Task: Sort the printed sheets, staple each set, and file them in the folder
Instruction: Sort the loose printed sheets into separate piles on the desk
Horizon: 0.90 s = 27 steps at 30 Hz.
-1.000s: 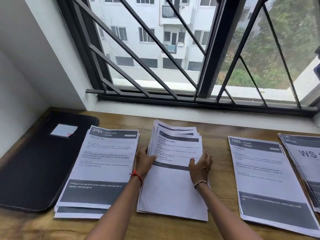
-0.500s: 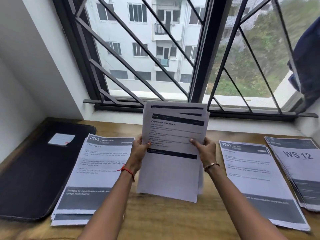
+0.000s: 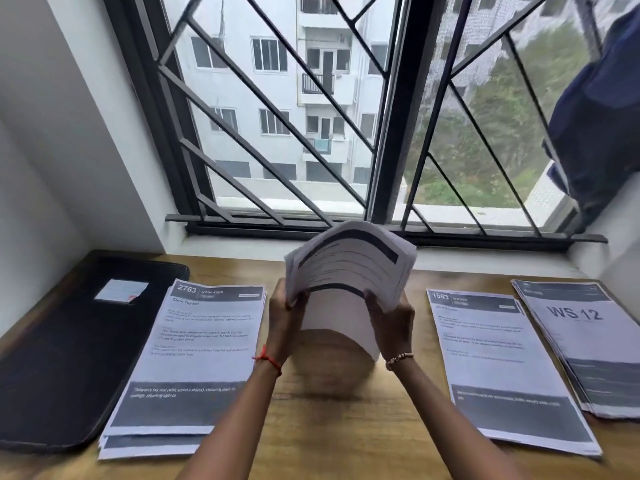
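Two hands and two bare forearms make up all of the person that shows. The left hand has a thin red thread tied round the wrist, just behind the base of the fingers' palm; it sits slantwise across the wrist, and a short loose end stands up from it toward the fingers. The right hand wears a slim bead bracelet at the same place behind its fingers, a single row of small rounded beads, pale and golden-brown. Behind both bands, away from the fingers, the forearms run uncovered to the lower edge.
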Tool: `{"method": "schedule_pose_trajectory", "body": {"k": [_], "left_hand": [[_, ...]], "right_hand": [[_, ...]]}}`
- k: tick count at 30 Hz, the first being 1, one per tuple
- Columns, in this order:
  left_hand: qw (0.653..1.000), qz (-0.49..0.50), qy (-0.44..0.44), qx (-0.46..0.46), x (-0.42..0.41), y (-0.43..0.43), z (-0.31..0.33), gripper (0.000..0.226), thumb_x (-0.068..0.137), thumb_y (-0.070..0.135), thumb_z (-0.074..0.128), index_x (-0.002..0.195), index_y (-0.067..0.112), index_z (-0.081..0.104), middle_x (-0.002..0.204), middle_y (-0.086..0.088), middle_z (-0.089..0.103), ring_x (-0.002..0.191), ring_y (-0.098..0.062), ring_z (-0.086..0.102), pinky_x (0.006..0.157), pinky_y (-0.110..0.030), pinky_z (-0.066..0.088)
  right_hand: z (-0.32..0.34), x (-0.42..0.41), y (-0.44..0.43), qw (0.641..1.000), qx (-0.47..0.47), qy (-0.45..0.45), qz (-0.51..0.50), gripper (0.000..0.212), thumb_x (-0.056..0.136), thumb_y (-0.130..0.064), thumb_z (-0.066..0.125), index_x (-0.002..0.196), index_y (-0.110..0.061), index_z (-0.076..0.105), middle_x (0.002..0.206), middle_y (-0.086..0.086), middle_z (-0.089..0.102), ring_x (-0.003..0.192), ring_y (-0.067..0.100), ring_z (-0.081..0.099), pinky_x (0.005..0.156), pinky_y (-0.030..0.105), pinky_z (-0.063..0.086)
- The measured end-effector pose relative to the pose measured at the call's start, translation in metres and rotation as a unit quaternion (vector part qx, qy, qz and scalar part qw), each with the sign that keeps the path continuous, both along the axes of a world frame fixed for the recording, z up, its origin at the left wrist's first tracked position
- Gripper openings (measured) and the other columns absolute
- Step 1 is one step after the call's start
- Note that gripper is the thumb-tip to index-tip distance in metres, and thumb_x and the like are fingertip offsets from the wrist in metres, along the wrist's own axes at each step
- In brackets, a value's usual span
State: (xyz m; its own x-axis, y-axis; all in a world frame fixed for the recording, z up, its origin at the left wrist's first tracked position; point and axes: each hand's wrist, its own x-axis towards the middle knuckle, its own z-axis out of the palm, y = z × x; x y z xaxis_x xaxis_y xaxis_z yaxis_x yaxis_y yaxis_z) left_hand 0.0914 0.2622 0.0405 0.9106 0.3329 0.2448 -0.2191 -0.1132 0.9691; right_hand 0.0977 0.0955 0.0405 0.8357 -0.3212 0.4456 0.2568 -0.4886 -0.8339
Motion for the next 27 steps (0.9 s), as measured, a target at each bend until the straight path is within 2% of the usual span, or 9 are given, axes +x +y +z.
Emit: {"method": "schedule_pose_trajectory", "body": {"k": [3, 6, 9, 12, 16, 18, 20, 22, 27], "left_hand": [[1.000, -0.005, 0.011, 0.021, 0.000, 0.002, -0.002, 0.014, 0.089, 0.004, 0.058, 0.099, 0.012, 0.053, 0.084, 0.001, 0.059, 0.077, -0.006, 0.054, 0.066, -0.032, 0.048], [1.000, 0.000, 0.005, 0.025, 0.005, 0.003, 0.004, 0.005, 0.090, 0.004, 0.056, 0.094, 0.007, 0.054, 0.079, -0.003, 0.056, 0.076, -0.017, 0.051, 0.062, -0.035, 0.045], [1.000, -0.002, 0.010, 0.017, 0.005, 0.004, 0.005, 0.008, 0.089, 0.005, 0.057, 0.097, 0.005, 0.056, 0.080, 0.000, 0.058, 0.078, -0.017, 0.054, 0.064, -0.035, 0.050], [0.999, -0.007, 0.037, 0.007, 0.000, 0.004, -0.004, 0.013, 0.087, 0.003, 0.060, 0.098, 0.008, 0.057, 0.083, 0.002, 0.059, 0.079, -0.016, 0.057, 0.064, -0.023, 0.052], [0.998, -0.021, 0.066, 0.002, 0.002, 0.008, -0.008, 0.016, 0.085, 0.002, 0.062, 0.096, 0.013, 0.059, 0.085, 0.004, 0.062, 0.081, -0.012, 0.058, 0.073, -0.037, 0.052], [0.996, -0.027, 0.084, 0.017, 0.009, 0.013, -0.003, 0.015, 0.084, 0.002, 0.064, 0.095, 0.012, 0.062, 0.083, 0.004, 0.064, 0.080, -0.015, 0.059, 0.074, -0.040, 0.051], [0.993, -0.039, 0.113, -0.006, 0.016, 0.018, 0.004, 0.019, 0.079, 0.001, 0.065, 0.092, 0.015, 0.065, 0.084, 0.004, 0.066, 0.080, -0.017, 0.060, 0.074, -0.039, 0.052], [0.985, -0.059, 0.160, -0.032, 0.022, 0.021, 0.005, 0.024, 0.074, -0.001, 0.064, 0.088, 0.018, 0.065, 0.084, 0.002, 0.067, 0.078, -0.016, 0.061, 0.073, -0.034, 0.052], [0.954, -0.105, 0.278, -0.030, 0.022, 0.019, -0.032, 0.051, 0.059, 0.006, 0.066, 0.109, 0.005, 0.061, 0.110, -0.011, 0.067, 0.099, -0.024, 0.065, 0.087, -0.038, 0.053]], "right_hand": [[-0.003, -0.002, -0.003, 1.000, -0.020, 0.012, 0.018, 0.029, 0.080, -0.008, 0.071, 0.063, 0.000, 0.049, 0.055, 0.006, 0.044, 0.050, 0.019, 0.038, 0.041, 0.013, 0.023], [0.009, -0.003, 0.000, 0.998, -0.041, -0.042, 0.006, 0.031, 0.076, 0.000, 0.072, 0.057, 0.000, 0.048, 0.052, 0.003, 0.037, 0.048, 0.015, 0.032, 0.037, 0.006, 0.024], [0.010, -0.003, 0.001, 0.999, -0.002, -0.027, 0.020, 0.021, 0.074, 0.004, 0.072, 0.062, 0.003, 0.055, 0.057, 0.004, 0.044, 0.053, 0.014, 0.039, 0.040, 0.000, 0.029], [-0.002, -0.001, -0.003, 0.995, 0.028, 0.064, 0.066, 0.018, 0.076, -0.006, 0.073, 0.070, 0.004, 0.060, 0.061, 0.004, 0.053, 0.053, 0.015, 0.044, 0.041, 0.006, 0.033], [-0.006, 0.004, -0.006, 0.994, 0.041, 0.083, 0.065, 0.023, 0.077, -0.010, 0.073, 0.068, 0.007, 0.059, 0.058, 0.004, 0.049, 0.053, 0.016, 0.039, 0.040, 0.009, 0.029], [-0.001, 0.010, -0.007, 0.993, 0.050, 0.082, 0.063, 0.020, 0.076, -0.011, 0.074, 0.070, 0.004, 0.062, 0.062, 0.006, 0.054, 0.055, 0.017, 0.044, 0.042, 0.009, 0.034], [0.004, 0.016, -0.009, 0.984, 0.099, 0.118, 0.086, 0.013, 0.075, -0.012, 0.076, 0.080, -0.003, 0.069, 0.071, 0.008, 0.064, 0.063, 0.017, 0.058, 0.055, 0.023, 0.050], [0.006, 0.023, -0.014, 0.966, 0.153, 0.178, 0.106, 0.015, 0.072, -0.011, 0.078, 0.085, -0.009, 0.069, 0.080, 0.008, 0.068, 0.073, 0.019, 0.064, 0.067, 0.034, 0.055], [-0.021, 0.036, -0.034, 0.955, 0.074, 0.280, 0.065, 0.030, 0.069, -0.010, 0.078, 0.096, 0.000, 0.068, 0.091, 0.005, 0.067, 0.081, 0.021, 0.063, 0.066, 0.026, 0.047]]}}
